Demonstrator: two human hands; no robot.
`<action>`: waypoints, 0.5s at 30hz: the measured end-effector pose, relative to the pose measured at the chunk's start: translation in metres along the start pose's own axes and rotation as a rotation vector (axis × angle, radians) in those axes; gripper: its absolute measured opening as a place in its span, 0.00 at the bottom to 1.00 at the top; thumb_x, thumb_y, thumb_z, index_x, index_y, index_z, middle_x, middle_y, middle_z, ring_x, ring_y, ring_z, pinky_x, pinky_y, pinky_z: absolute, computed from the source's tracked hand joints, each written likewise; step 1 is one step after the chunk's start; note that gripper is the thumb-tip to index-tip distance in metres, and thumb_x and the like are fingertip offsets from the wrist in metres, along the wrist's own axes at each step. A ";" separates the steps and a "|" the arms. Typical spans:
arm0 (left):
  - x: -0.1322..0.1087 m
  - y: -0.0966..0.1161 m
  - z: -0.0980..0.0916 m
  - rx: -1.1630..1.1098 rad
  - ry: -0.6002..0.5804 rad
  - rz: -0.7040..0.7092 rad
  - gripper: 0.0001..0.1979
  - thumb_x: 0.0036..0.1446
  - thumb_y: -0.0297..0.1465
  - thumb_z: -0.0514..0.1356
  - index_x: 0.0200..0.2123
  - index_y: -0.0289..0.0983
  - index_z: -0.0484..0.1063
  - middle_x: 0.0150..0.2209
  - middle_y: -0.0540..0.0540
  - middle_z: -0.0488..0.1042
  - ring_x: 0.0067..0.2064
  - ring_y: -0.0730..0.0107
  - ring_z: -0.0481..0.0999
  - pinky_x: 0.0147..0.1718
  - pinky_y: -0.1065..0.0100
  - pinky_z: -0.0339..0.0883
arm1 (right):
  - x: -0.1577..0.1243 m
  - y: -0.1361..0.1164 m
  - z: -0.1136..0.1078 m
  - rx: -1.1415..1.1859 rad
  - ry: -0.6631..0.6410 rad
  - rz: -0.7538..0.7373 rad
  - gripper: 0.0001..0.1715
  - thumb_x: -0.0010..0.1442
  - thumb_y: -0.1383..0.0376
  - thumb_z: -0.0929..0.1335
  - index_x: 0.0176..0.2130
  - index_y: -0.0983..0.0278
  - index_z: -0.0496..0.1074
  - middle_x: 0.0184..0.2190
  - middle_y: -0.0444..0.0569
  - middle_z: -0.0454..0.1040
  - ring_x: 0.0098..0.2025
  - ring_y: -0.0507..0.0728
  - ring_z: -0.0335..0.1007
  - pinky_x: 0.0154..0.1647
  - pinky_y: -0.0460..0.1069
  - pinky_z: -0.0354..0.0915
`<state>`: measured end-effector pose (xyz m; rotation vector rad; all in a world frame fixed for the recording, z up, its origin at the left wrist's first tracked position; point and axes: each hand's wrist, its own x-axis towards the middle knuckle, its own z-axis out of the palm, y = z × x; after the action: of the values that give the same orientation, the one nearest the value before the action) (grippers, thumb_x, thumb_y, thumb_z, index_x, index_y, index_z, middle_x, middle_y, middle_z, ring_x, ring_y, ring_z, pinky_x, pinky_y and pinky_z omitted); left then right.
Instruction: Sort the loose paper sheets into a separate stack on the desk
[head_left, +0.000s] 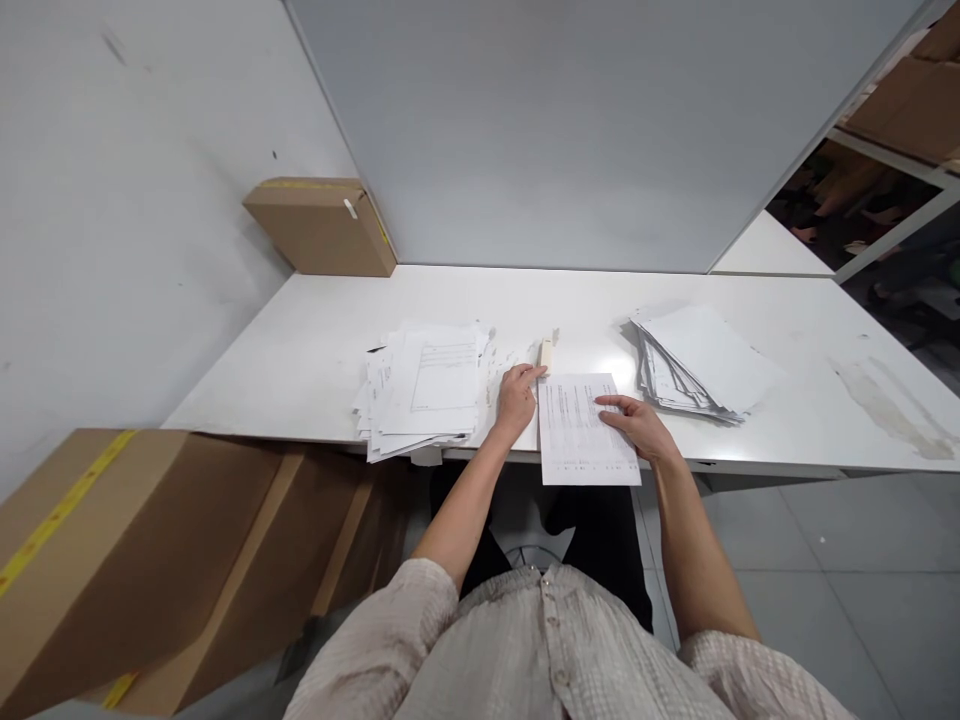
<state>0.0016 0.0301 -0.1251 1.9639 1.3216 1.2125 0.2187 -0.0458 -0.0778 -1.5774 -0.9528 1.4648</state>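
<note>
A small cream-coloured stapler [546, 352] lies on the white table, its near end at the top left corner of a printed sheet of paper [577, 440]. My left hand [517, 398] is at that near end, index finger on it and the other fingers curled; what lies under the fingers is partly hidden. The sheet hangs slightly over the table's front edge. On its right side, my right hand [636, 424] grips the paper, with fingers and thumb over the print. I cannot tell whether it is one sheet or more.
A loose paper stack [427, 385] lies left of my hands, another fanned paper pile [701, 360] to the right. A cardboard box [330, 228] stands at the back left corner. Large cartons [142, 560] crowd the floor at left. A grey panel [540, 130] rises behind the table [795, 400].
</note>
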 end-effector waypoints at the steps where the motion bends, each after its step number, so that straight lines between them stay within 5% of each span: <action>1: 0.000 0.000 0.001 0.006 0.002 0.003 0.30 0.48 0.13 0.45 0.47 0.42 0.73 0.44 0.44 0.68 0.49 0.64 0.66 0.50 0.60 0.64 | 0.000 0.000 0.000 -0.003 -0.004 -0.003 0.22 0.46 0.62 0.72 0.42 0.64 0.71 0.27 0.46 0.76 0.26 0.54 0.72 0.26 0.47 0.68; 11: -0.003 0.003 0.001 0.068 -0.021 0.011 0.28 0.49 0.14 0.45 0.48 0.41 0.71 0.44 0.43 0.69 0.48 0.62 0.66 0.48 0.58 0.64 | -0.006 -0.007 -0.001 -0.014 0.000 0.009 0.21 0.45 0.62 0.72 0.41 0.64 0.72 0.28 0.47 0.76 0.27 0.54 0.72 0.27 0.47 0.68; 15: -0.002 0.002 0.000 0.063 -0.034 0.031 0.28 0.50 0.14 0.45 0.49 0.40 0.70 0.45 0.43 0.70 0.48 0.63 0.66 0.49 0.59 0.64 | -0.028 -0.028 -0.016 -0.082 0.086 -0.126 0.24 0.45 0.58 0.72 0.43 0.64 0.72 0.30 0.48 0.75 0.28 0.55 0.71 0.26 0.47 0.66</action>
<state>0.0026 0.0276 -0.1241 2.0473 1.3323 1.1592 0.2327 -0.0601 -0.0397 -1.5960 -1.0539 1.2761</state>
